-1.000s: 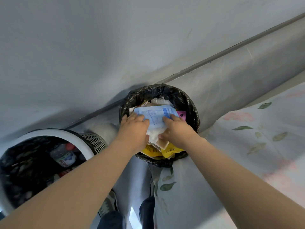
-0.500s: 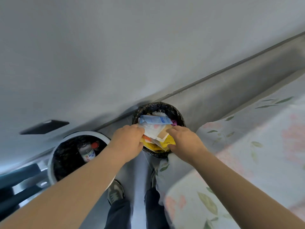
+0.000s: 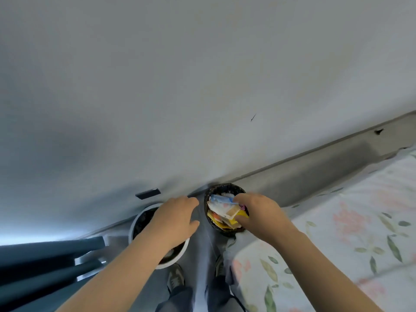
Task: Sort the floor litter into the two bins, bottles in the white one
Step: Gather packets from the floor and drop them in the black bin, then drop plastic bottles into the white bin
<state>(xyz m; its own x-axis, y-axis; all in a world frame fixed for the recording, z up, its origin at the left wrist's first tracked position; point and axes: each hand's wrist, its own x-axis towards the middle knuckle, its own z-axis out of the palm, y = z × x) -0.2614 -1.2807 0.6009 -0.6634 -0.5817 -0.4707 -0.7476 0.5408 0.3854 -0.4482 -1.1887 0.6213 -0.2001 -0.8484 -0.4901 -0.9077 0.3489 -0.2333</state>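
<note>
Head view: a pale grey wall (image 3: 202,86) is met by a grey floor (image 3: 202,244) along a skirting board (image 3: 315,167); a floral cover (image 3: 337,233) is spread at the right.
Bins: two are counted, a white bin (image 3: 180,255) at the left and a dark-lined bin (image 3: 216,190) near it on the right, both at the wall.
Litter: wrappers (image 3: 222,210) are heaped in the dark-lined bin; the white bin's contents are largely hidden by the forearm.
Left hand (image 3: 177,219): held over the white bin, fingers relaxed, nothing gripped.
Right hand (image 3: 258,212): curled over the wrappers, possibly touching them; whether they are gripped cannot be told.
Shoes (image 3: 175,278): two are seen on the floor.
</note>
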